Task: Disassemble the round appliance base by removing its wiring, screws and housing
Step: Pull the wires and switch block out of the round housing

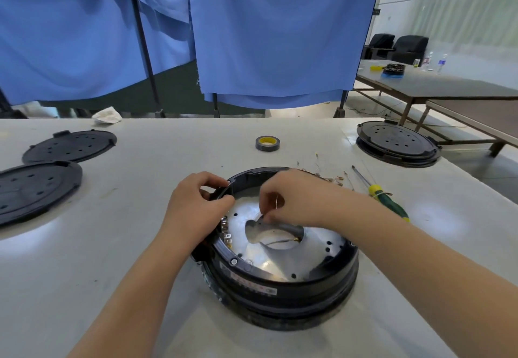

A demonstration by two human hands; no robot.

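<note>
1. The base (pixel 280 248) carries a white label (pixel 253 284) on its black front wall, with rows of red and dark print; the print is too small and blurred to read.
2. The tape roll (pixel 267 143) has a yellow core with marks that may be lettering, not legible.
3. Nothing else shows readable text.

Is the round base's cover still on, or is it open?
Open: the round base shows its bare metal plate inside the black rim, with no cover over it.
</note>
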